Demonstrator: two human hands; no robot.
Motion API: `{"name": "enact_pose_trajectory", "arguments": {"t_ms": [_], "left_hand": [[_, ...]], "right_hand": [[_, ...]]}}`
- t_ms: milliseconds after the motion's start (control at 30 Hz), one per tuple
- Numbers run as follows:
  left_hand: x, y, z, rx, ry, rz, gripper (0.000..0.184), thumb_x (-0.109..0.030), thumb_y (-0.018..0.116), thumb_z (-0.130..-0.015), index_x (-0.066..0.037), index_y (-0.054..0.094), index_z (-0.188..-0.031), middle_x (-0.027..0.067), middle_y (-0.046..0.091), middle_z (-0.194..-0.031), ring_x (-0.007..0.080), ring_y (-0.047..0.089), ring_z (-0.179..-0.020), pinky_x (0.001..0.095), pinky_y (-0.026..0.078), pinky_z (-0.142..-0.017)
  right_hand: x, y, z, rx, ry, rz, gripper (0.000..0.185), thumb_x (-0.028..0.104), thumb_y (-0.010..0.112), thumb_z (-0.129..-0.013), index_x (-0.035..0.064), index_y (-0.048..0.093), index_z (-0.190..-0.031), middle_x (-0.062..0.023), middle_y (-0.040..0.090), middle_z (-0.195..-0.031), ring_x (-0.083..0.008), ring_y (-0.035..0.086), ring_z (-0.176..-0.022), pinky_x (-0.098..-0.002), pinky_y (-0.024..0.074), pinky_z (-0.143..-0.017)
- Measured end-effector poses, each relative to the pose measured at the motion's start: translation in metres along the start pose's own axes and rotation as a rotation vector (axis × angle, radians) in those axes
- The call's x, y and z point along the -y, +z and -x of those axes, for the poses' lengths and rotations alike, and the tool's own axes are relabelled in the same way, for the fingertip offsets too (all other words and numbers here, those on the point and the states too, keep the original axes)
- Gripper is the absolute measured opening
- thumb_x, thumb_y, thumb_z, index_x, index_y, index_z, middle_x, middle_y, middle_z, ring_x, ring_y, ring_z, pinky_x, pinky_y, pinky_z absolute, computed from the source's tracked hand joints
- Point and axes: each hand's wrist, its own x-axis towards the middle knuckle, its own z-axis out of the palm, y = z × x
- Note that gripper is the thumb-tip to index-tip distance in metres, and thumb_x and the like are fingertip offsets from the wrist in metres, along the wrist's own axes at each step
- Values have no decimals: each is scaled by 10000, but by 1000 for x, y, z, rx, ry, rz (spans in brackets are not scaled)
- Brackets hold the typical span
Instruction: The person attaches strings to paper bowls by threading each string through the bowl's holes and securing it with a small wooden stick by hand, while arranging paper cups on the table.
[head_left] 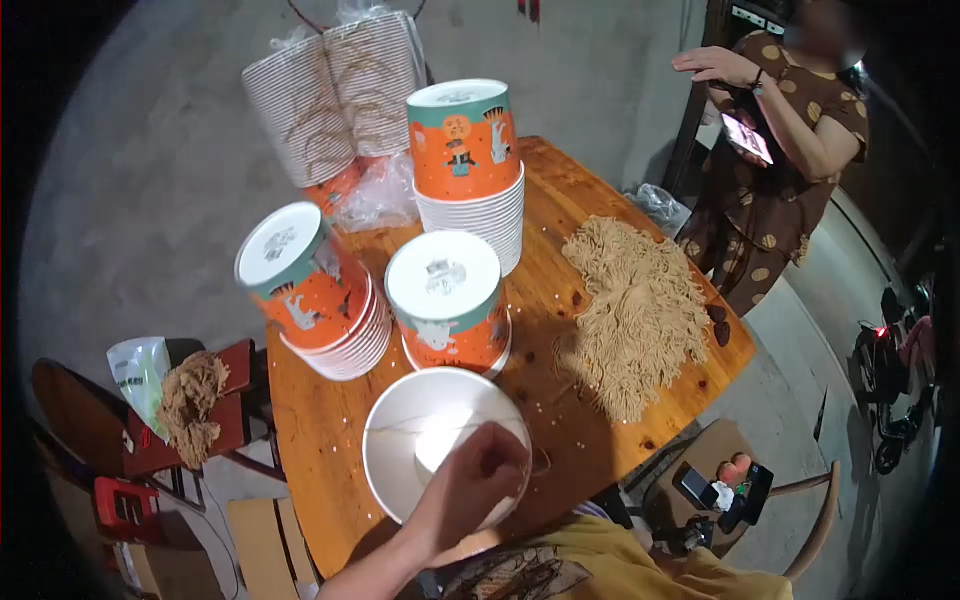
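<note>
My left hand (482, 468) comes in from the lower left and is closed in a fist over a white-lined paper bucket (385, 475). A thin pale strand (405, 431) runs across the bucket's mouth to the fist, and a loop of it shows at the hand's right side. The bucket stands upright near the table's front edge. Right behind it stands an upside-down orange and teal paper bucket (445, 275). To the right lies a heap of beige stringy strands (640, 310). My right hand is not visible.
More bucket stacks stand upside down on the wooden table (320, 475), one at left (310, 290) and a taller one (465, 150) behind. Bagged white stacks (330, 95) are at the back. A person (770, 160) holding a phone stands at right. A chair (235, 395) holds brown strands.
</note>
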Motion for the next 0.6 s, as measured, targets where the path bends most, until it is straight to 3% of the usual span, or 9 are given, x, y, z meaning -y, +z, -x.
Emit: {"name": "enact_pose_trajectory", "arguments": {"t_ms": [333,400,600], "left_hand": [[-7,-23,0,37,-104,248,188,6,600,-836,-20,505,-996,24,540,-905,95,519,-832,233,440,-769],[-25,-23,-5,-32,-250,141,165,15,586,-842,-14,507,-984,36,544,-912,101,523,-831,235,440,-769],[-30,-31,-21,0,-290,26,135,64,543,-838,-2,499,-947,42,547,-847,116,534,-757,246,446,-685]], "right_hand": [[22,-29,-18,169,193,27,323,322,503,-853,107,635,-1054,-164,668,-909,-283,647,-843,-407,508,-676],[29,-39,0,215,253,24,321,317,504,-852,108,634,-1058,-166,668,-908,-281,647,-842,-406,509,-676],[107,1,111,413,461,-116,318,304,507,-851,112,631,-1071,-170,669,-905,-277,647,-838,-402,510,-676]]}}
